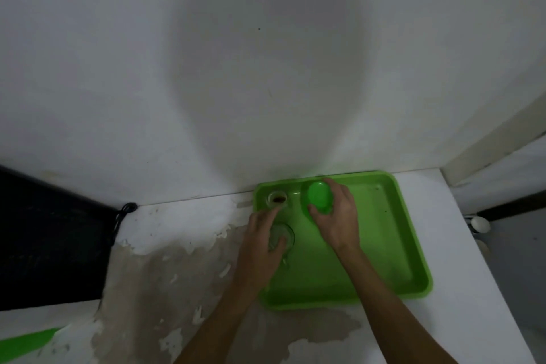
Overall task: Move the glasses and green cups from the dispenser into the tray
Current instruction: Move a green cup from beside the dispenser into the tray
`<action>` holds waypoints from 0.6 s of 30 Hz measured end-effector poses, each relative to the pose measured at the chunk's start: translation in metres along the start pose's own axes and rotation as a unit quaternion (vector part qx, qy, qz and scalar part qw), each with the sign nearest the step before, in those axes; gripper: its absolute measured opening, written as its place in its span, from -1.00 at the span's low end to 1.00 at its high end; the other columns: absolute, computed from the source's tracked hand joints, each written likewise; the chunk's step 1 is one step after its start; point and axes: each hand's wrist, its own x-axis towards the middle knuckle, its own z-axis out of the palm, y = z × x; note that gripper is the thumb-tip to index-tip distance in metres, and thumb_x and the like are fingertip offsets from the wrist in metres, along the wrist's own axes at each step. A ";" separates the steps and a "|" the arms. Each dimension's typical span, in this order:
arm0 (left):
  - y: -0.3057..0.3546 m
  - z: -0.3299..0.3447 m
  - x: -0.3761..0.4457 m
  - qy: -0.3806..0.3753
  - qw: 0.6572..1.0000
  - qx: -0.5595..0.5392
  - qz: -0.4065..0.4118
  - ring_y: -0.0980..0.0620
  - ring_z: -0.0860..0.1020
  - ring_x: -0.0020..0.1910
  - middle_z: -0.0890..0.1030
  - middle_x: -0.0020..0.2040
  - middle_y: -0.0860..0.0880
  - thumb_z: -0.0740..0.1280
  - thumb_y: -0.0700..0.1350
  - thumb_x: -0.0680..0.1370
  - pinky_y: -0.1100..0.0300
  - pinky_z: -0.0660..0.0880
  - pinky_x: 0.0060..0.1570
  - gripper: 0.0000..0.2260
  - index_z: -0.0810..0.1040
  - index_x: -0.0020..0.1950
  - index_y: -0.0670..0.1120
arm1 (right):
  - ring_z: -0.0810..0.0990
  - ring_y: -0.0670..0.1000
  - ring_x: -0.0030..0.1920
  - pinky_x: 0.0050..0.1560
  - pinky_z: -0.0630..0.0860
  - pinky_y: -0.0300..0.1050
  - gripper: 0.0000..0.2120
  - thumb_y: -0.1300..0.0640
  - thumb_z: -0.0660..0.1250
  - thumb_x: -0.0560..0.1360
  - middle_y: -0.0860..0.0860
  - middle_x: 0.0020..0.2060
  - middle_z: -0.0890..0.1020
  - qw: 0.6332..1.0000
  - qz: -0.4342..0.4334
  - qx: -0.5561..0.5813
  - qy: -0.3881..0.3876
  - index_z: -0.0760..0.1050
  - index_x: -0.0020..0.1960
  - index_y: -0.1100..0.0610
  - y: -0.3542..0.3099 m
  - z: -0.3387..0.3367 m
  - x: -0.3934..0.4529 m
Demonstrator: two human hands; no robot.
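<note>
Gripping a green cup [319, 197] from the right, the right hand [336, 216] holds it over the far middle of the tray [407, 245], with the thumb across the cup's near edge and the fingers curled round its far side. That cup is tipped, its round face turned up toward the camera, and whether it touches the tray floor cannot be told

The left hand [263, 242] is closed around a clear glass [282, 238] at the left side of the tray; the thumb lies over the glass's near wall and the forefinger stretches toward the far left corner. This glass seems to stand on the tray floor, though the picture is too dim to be sure

A second glass [277, 198] stands upright in the far left corner of the tray, just beyond the left forefinger, with something dark at its bottom

Green and shallow, the tray rests on a white counter [461, 319] against a white wall [266, 68], its far rim touching or nearly touching the wall. Paint has peeled off the counter to the left of the tray and near it, leaving a brownish patch [153, 290]. A dark surface [50, 245] lies at the far left, and a strip of another green thing [26, 343] shows at the near left edge
</note>
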 end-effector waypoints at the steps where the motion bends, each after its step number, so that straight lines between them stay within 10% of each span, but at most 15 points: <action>1: 0.001 0.000 0.000 0.002 1.000 0.003 0.000 0.09 0.42 0.27 0.35 0.32 0.04 0.31 -0.09 0.51 0.16 0.45 0.25 -0.44 0.27 0.48 0.22 | 0.51 0.14 0.26 0.29 0.48 -0.05 -0.32 0.22 0.57 0.34 0.14 0.24 0.56 1.000 -0.005 -0.001 0.001 0.42 0.41 0.12 0.000 0.001 0.001; 15: -0.009 -0.004 -0.012 -0.016 1.000 -0.001 -0.022 0.09 0.39 0.33 0.38 0.37 0.03 0.39 -0.09 0.51 0.36 0.35 0.31 -0.55 0.43 0.39 0.06 | 0.43 0.20 0.35 0.36 0.38 -0.08 -0.07 0.31 0.58 0.29 0.20 0.39 0.33 1.000 0.014 -0.001 0.006 0.18 0.53 0.10 0.008 -0.002 -0.021; 18: -0.014 -0.011 -0.024 0.007 0.999 -0.012 -0.031 0.18 0.43 0.19 0.43 0.21 0.11 0.41 -0.08 0.50 0.57 0.30 0.12 -0.64 0.50 0.28 0.07 | 0.46 0.14 0.27 0.20 0.36 -0.45 -0.26 0.30 0.56 0.32 0.21 0.32 0.38 0.999 0.003 -0.021 0.035 0.34 0.43 0.20 0.005 -0.010 -0.041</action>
